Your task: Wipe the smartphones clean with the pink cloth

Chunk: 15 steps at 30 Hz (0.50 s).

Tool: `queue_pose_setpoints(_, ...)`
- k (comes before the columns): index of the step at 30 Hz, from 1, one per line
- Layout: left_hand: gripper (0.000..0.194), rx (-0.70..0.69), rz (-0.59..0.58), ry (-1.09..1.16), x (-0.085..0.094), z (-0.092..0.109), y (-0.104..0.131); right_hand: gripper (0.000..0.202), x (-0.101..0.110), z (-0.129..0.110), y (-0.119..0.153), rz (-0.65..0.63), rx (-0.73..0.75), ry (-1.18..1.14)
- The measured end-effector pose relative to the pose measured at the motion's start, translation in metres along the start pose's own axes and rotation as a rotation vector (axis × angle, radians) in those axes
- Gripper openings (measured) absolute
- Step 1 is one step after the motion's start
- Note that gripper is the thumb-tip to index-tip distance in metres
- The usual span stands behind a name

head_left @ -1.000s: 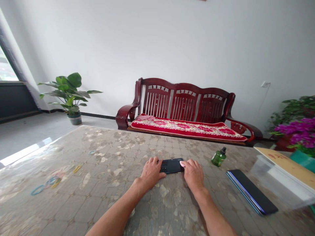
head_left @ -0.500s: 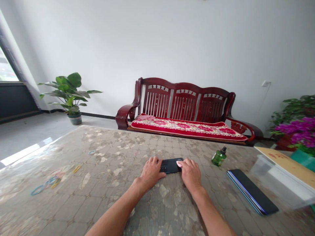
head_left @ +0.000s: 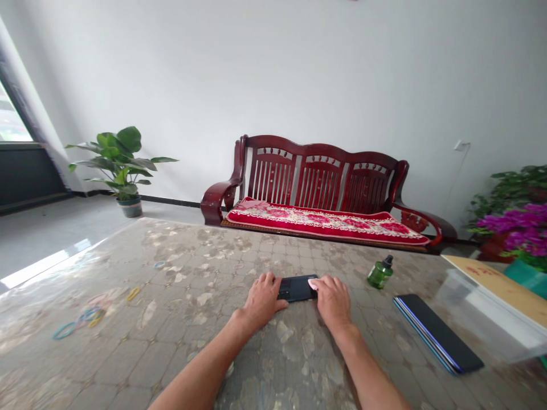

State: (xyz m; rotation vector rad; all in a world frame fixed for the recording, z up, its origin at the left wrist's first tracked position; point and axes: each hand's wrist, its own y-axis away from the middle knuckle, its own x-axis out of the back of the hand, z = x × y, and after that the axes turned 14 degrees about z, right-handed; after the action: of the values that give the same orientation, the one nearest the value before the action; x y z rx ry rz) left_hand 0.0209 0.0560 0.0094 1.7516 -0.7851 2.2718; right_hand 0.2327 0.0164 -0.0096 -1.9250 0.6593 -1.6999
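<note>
A dark phone lies flat on the patterned tablecloth, its back with the camera lenses facing up. My left hand grips the phone's left end, thumb along the near edge and fingers over the far side. At the right end, my right hand has its fingers closed around a small pale pink piece, which rests against the phone's back. What that piece is made of is too small to tell.
Right of my hands stand a green spray bottle and a dark flat stack. Beyond is a clear plastic box under a tan board. Coloured bands lie at left. A red wooden bench stands behind the table.
My right hand, with the pink piece, has shifted very slightly to the right along the phone. The left hand and the phone stay in place.
</note>
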Motion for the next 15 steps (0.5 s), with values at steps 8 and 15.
queue_pose_setpoints(8, 0.047, 0.003, -0.001, 0.013, 0.001, 0.000, 0.000, 0.027, 0.001, -0.006, 0.006, -0.001, 0.095, -0.102)
queue_pose_setpoints(15, 0.047, 0.009, -0.009, 0.005, 0.000, 0.000, 0.000, 0.028, 0.002, -0.002, 0.000, -0.024, 0.016, 0.023)
